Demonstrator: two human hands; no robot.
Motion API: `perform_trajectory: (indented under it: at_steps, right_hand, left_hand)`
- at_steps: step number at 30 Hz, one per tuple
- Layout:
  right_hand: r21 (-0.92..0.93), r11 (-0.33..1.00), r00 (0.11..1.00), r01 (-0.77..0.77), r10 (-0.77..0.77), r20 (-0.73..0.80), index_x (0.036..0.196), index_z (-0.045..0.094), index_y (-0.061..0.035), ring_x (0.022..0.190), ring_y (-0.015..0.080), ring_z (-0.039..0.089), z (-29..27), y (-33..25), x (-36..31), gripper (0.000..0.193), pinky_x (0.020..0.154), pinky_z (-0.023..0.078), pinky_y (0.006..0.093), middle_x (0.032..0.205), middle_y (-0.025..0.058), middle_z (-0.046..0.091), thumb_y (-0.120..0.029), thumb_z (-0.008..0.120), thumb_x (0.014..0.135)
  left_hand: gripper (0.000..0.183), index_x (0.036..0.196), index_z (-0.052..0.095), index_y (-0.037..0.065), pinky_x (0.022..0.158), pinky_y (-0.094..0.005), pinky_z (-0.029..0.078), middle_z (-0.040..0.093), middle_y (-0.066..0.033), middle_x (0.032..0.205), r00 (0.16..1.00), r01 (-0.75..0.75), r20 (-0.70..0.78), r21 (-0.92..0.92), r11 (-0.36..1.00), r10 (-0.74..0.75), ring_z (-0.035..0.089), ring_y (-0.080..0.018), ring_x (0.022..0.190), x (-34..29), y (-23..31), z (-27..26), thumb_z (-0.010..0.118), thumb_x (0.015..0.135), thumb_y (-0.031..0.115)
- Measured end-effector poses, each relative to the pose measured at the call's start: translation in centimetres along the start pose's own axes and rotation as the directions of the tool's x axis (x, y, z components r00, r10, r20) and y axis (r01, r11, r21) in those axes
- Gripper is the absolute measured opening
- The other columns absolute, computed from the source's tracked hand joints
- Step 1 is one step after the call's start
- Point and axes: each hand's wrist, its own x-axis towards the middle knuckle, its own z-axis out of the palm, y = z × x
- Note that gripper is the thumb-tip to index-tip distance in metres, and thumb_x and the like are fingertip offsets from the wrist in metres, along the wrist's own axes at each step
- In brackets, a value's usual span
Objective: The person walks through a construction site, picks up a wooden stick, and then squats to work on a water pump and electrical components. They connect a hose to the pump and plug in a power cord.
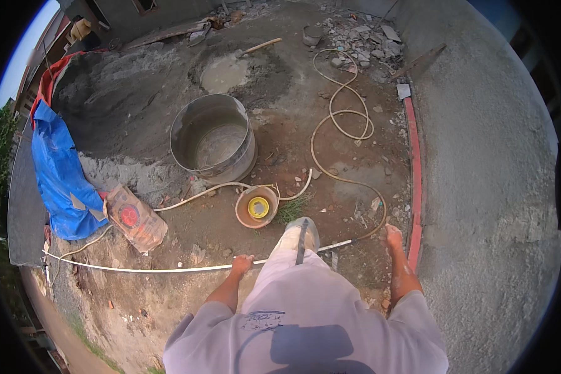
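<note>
My left hand (242, 263) hangs beside my left hip with its fingers curled in, and I see nothing in it. Below it in view, a thin white pipe (168, 270) runs along the ground and passes behind my body. On the other side, my right hand (393, 237) hangs out from my hip, its fingers also curled and holding nothing visible. Nearest to it is a beige hose (382, 206) that loops over the soil. Ahead of my feet stands a tan bucket (244, 213) with a yellow container (258, 207) inside.
A large cut-down drum (248, 149) stands beyond the bucket. Farther off are wet grey mortar (115, 100), a puddle (223, 75) with a wooden handle, and rubble (361, 43). A paper sack (137, 221) and blue tarp (62, 168) lie left. A plastered wall (480, 156) rises right.
</note>
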Motion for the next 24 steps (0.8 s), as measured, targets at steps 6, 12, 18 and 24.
perform_trajectory:
  at_steps: [6,12,18,24]
  right_hand:
    - [-0.091,0.985,0.956,0.144,-0.115,0.271,0.107,0.057,-0.0038,0.066,0.0168,0.059,8.0,-14.9,6.1,0.034,0.053,0.046,0.0267,0.084,0.0053,0.061,-0.031,0.056,0.087]
    - [-0.375,0.845,0.925,0.381,-0.343,0.165,0.102,0.061,-0.0017,0.07,0.0197,0.061,8.4,-21.2,15.9,0.032,0.058,0.047,0.0306,0.08,0.0091,0.062,-0.03,0.057,0.086]
    - [-0.586,0.799,0.984,0.132,-0.179,-0.023,0.101,0.062,-0.0037,0.091,0.0309,0.061,3.3,-19.2,22.6,0.038,0.078,0.046,0.0404,0.093,0.0192,0.064,-0.035,0.058,0.081]
    - [-0.858,0.042,0.853,0.512,0.095,0.514,0.105,0.059,-0.0088,0.091,0.0328,0.059,4.8,-13.0,24.1,0.046,0.081,0.047,0.0413,0.095,0.0149,0.062,-0.019,0.069,0.061]
  left_hand:
    - [0.039,0.088,0.064,-0.001,0.078,-0.0407,0.046,0.062,-0.0218,0.095,0.988,-0.151,0.032,0.11,0.982,0.148,0.059,-0.0335,0.091,8.7,3.9,4.4,0.054,0.084,0.036]
    - [0.027,0.092,0.061,0.0,0.064,-0.0379,0.049,0.064,-0.0149,0.084,0.998,0.05,0.041,-0.183,0.982,-0.043,0.062,-0.0264,0.075,15.9,13.9,1.9,0.058,0.082,0.025]
    - [0.012,0.089,0.056,0.001,0.061,-0.0289,0.049,0.063,-0.0091,0.08,0.985,-0.169,-0.09,-0.387,0.906,0.145,0.061,-0.0175,0.067,21.0,30.3,-4.0,0.054,0.08,0.009]
    - [0.018,0.097,0.052,0.0,0.058,-0.0276,0.048,0.061,-0.011,0.078,0.966,-0.258,-0.168,-0.624,0.737,0.195,0.06,-0.0169,0.063,25.0,41.2,-7.5,0.041,0.084,-0.002]
